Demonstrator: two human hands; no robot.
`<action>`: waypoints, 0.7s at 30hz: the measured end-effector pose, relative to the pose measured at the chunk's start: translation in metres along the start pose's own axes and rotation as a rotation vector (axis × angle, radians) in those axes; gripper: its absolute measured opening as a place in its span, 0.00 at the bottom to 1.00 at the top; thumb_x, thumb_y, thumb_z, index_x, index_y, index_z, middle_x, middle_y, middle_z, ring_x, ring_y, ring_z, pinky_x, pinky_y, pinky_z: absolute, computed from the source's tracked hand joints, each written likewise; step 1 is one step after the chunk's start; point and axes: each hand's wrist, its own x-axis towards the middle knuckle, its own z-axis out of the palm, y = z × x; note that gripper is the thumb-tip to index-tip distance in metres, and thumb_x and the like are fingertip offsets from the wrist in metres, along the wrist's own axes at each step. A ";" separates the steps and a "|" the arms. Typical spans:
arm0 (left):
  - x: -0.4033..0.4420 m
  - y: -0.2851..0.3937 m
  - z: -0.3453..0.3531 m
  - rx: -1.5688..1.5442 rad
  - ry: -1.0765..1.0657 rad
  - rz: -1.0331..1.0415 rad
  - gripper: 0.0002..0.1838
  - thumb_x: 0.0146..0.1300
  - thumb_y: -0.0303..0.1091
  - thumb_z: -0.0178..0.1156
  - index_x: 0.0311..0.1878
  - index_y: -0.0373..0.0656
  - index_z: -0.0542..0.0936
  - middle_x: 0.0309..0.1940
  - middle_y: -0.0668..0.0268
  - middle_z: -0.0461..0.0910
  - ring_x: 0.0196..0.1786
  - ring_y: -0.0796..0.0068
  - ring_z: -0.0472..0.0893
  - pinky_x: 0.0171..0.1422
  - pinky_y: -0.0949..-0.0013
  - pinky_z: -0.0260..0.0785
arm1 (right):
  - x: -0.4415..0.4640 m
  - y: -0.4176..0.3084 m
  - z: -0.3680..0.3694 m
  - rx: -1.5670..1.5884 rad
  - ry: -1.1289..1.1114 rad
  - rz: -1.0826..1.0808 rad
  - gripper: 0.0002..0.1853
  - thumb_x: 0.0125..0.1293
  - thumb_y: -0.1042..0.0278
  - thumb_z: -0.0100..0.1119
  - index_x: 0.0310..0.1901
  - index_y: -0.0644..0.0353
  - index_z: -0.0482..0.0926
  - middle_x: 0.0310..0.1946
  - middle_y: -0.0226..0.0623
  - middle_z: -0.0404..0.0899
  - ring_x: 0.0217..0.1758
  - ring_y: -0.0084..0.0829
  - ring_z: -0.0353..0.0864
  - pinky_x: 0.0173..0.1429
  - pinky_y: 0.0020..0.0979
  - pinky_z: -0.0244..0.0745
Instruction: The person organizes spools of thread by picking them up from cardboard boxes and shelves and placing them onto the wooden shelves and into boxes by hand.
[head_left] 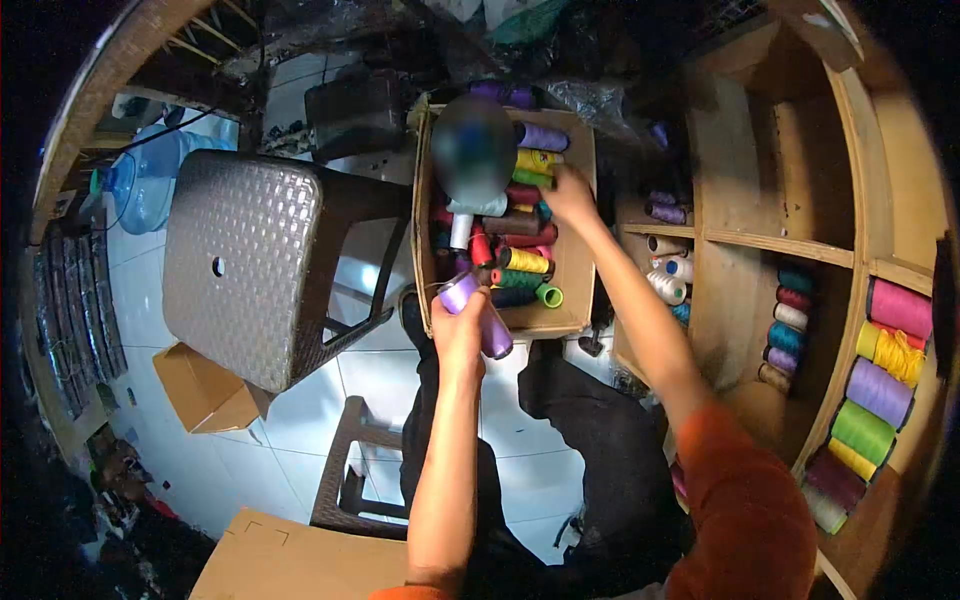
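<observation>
My left hand (458,335) is closed around a purple thread spool (496,335), held over the near edge of the cardboard box (570,318). Purple thread shows on both sides of my fingers; whether this is one spool or two I cannot tell. At the box's right side, my right hand (572,198) has its fingers closed at the end of a green thread spool (534,178). Just beyond lies a yellow spool (540,161), with a lavender spool (543,137) behind it. Red, teal, white and other coloured spools fill the box. A blurred round patch hides its far left part.
A wooden shelf (775,243) holding several spools stands on the right. To the left are a dark plastic stool (245,260), a small open carton (205,390) and a blue water bottle (150,185). A low stool (345,460) and cardboard (300,560) lie nearer me.
</observation>
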 end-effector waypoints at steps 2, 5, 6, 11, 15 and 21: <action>0.003 0.003 -0.008 -0.182 -0.037 -0.035 0.18 0.54 0.33 0.63 0.47 0.37 0.73 0.34 0.66 0.76 0.34 0.77 0.75 0.38 0.74 0.68 | 0.036 0.029 0.038 -0.160 -0.112 -0.104 0.22 0.50 0.70 0.59 0.50 0.64 0.74 0.45 0.55 0.77 0.50 0.51 0.76 0.54 0.41 0.72; 0.001 0.021 -0.012 -0.237 0.019 -0.064 0.14 0.56 0.34 0.63 0.43 0.41 0.73 0.30 0.67 0.75 0.30 0.76 0.76 0.33 0.70 0.72 | 0.061 0.061 0.084 -0.440 -0.109 -0.258 0.24 0.48 0.70 0.60 0.51 0.64 0.74 0.45 0.56 0.77 0.51 0.49 0.77 0.55 0.41 0.71; 0.004 0.020 -0.017 -0.210 0.025 -0.040 0.14 0.56 0.34 0.63 0.43 0.42 0.73 0.31 0.68 0.74 0.31 0.76 0.76 0.36 0.70 0.72 | 0.065 0.057 0.085 -0.470 -0.162 -0.233 0.24 0.48 0.67 0.61 0.49 0.64 0.76 0.43 0.55 0.78 0.49 0.49 0.78 0.53 0.41 0.72; -0.001 0.028 -0.029 -0.187 0.010 -0.079 0.19 0.55 0.33 0.66 0.47 0.39 0.71 0.36 0.66 0.76 0.37 0.76 0.76 0.42 0.72 0.69 | 0.049 -0.008 0.023 -0.398 -0.686 0.043 0.33 0.38 0.39 0.65 0.34 0.65 0.82 0.31 0.53 0.82 0.35 0.45 0.83 0.39 0.41 0.77; 0.009 0.022 -0.032 -0.199 -0.045 -0.039 0.27 0.54 0.37 0.68 0.53 0.38 0.68 0.42 0.63 0.75 0.43 0.74 0.75 0.47 0.71 0.69 | -0.047 -0.075 -0.034 0.397 -0.934 0.196 0.22 0.59 0.49 0.62 0.43 0.62 0.79 0.31 0.31 0.81 0.32 0.22 0.78 0.37 0.27 0.73; 0.004 0.038 -0.029 -0.155 -0.174 0.059 0.57 0.45 0.38 0.75 0.68 0.36 0.43 0.56 0.50 0.65 0.54 0.63 0.72 0.59 0.64 0.68 | -0.106 -0.161 -0.088 0.556 -0.861 0.026 0.29 0.73 0.50 0.38 0.66 0.63 0.59 0.58 0.47 0.69 0.63 0.39 0.66 0.66 0.33 0.57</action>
